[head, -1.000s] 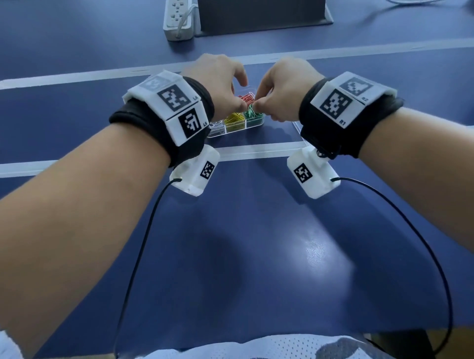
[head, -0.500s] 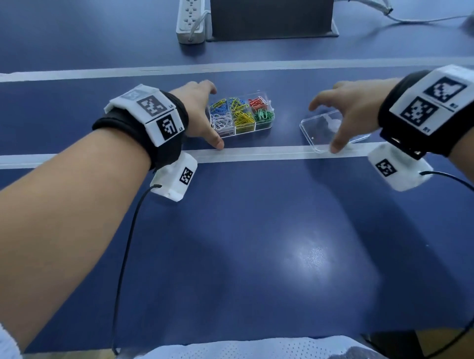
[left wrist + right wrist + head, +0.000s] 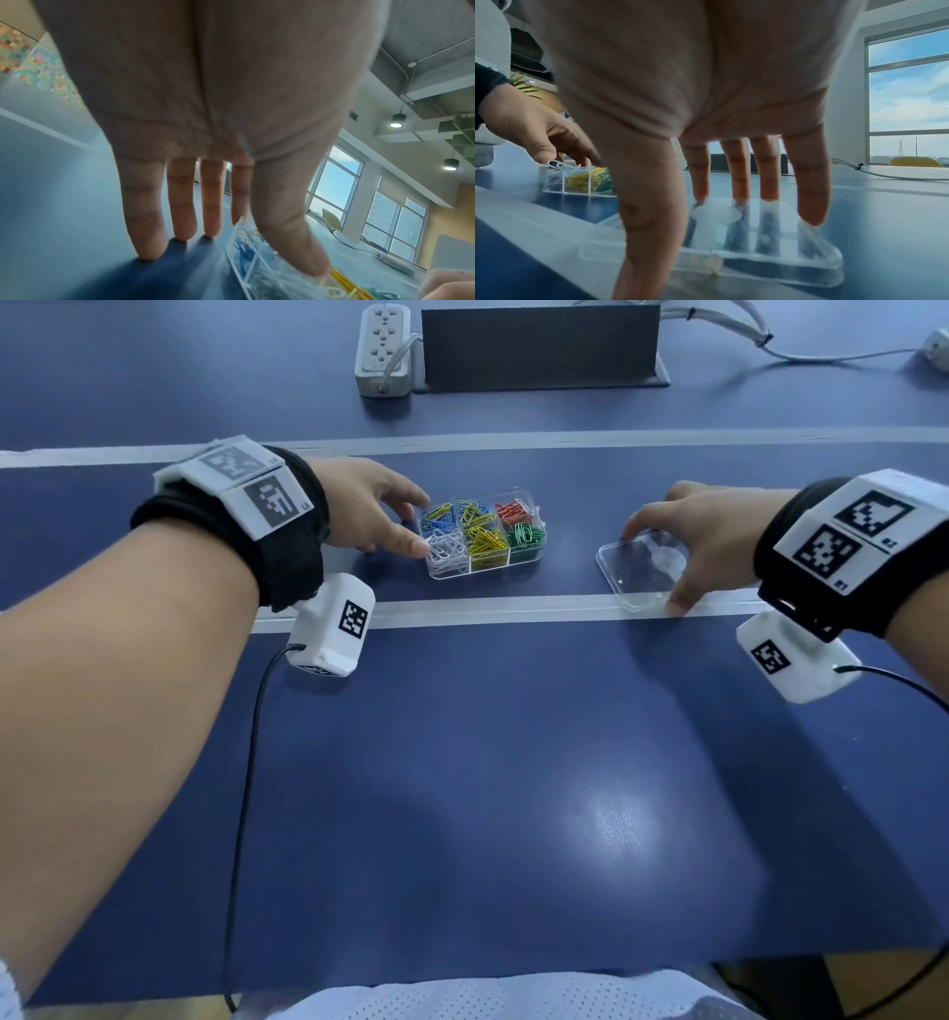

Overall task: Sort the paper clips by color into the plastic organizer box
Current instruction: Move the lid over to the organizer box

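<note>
Organizer box [image 3: 534,557]: clear plastic, six compartments in two rows of three, lid off, standing on the blue table between the two white tape lines, just past the near line
Far row, left to right: blue paper clips [image 3: 438,516], a yellow and green mix [image 3: 473,512], red paper clips [image 3: 515,509]
Near row, left to right: white paper clips [image 3: 447,548], yellow paper clips [image 3: 486,541], green paper clips [image 3: 525,535]
Sort state: five compartments hold one colour each; the far middle one looks mixed
Lid [image 3: 613,567]: clear, flat on the table to the right of the box, well apart from it, its near edge lying on the near tape line [image 3: 513,607]
Left hand [image 3: 367,505]: at the box's left end, fingers extended and relaxed, grasping nothing; thumb tip at the near left corner beside the white clips; in the left wrist view three fingertips [image 3: 149,251] reach the table beside the box
Right hand [image 3: 711,531]: spread over the lid, fingers straight, nothing clenched; in the right wrist view fingertips [image 3: 767,194] touch the lid's top, thumb down at its near edge
Table [image 3: 488,788]: dark blue, glossy
Background: white power strip [image 3: 382,349] and a dark upright panel [image 3: 539,346] at the far side; a grey cable [image 3: 821,354] runs off to the right
Wrists: black bands with white marker blocks on both
</note>
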The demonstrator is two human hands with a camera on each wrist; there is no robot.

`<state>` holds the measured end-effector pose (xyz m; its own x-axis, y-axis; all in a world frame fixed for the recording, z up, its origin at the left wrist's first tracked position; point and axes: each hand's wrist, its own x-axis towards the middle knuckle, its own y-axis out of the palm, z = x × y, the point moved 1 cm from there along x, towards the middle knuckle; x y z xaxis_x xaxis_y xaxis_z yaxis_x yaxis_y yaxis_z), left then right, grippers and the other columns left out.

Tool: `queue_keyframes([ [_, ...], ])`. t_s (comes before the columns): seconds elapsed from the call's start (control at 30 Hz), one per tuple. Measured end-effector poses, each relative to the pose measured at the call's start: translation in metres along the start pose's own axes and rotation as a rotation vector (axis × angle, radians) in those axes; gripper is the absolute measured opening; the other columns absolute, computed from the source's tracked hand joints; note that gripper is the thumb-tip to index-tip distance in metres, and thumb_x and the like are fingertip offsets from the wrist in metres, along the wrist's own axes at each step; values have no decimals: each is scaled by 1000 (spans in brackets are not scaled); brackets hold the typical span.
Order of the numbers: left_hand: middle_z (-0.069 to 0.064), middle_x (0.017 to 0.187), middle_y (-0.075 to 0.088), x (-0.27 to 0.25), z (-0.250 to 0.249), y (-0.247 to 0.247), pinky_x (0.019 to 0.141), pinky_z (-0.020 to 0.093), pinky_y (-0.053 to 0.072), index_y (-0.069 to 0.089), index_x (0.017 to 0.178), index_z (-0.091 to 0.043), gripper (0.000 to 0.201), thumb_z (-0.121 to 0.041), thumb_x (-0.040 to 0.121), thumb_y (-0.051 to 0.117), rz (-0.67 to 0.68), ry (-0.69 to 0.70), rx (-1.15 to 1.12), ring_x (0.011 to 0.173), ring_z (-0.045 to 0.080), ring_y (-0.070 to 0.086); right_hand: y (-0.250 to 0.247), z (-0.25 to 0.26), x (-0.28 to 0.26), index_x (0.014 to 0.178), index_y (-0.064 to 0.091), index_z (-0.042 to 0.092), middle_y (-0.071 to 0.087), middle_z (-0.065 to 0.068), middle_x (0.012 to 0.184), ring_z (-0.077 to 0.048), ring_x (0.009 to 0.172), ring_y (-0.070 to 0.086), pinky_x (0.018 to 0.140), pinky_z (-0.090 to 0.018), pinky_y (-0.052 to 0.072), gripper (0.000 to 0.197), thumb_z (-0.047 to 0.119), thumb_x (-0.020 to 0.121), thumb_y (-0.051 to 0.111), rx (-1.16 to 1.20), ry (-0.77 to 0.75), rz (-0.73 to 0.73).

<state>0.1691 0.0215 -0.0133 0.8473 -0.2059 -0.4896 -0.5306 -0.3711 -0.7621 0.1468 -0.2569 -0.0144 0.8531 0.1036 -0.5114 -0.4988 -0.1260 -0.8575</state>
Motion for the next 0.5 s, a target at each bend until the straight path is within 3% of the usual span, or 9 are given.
queue_keyframes([
  [0.13,0,123,59,5,-3,4,85,29,45,49,132,-20,57,-36,81,68,-73,15,10,77,22,56,1,-1,1,127,46,36,41,-2,122,-30,109,51,93,-45,46,79,28,59,86,-1,-6,-6],
  [0.3,3,121,61,9,-6,7,84,26,41,53,126,-19,56,-43,78,68,-137,10,54,82,19,53,1,-2,2,126,46,37,41,-1,122,-29,110,51,93,-46,45,77,29,60,86,-9,-8,-4],
  [0.4,4,123,60,8,-6,7,89,27,40,53,127,-19,52,-45,83,62,-146,15,60,86,19,52,1,-3,2,126,46,37,41,0,118,-29,109,51,93,-45,45,77,29,60,86,-7,-7,-6],
  [0.5,-1,125,58,5,-5,6,96,29,37,44,135,-23,69,-55,77,62,-101,3,82,95,17,52,-1,-3,2,125,47,36,41,1,116,-26,105,51,92,-44,46,77,30,59,86,-8,-7,-2],
])
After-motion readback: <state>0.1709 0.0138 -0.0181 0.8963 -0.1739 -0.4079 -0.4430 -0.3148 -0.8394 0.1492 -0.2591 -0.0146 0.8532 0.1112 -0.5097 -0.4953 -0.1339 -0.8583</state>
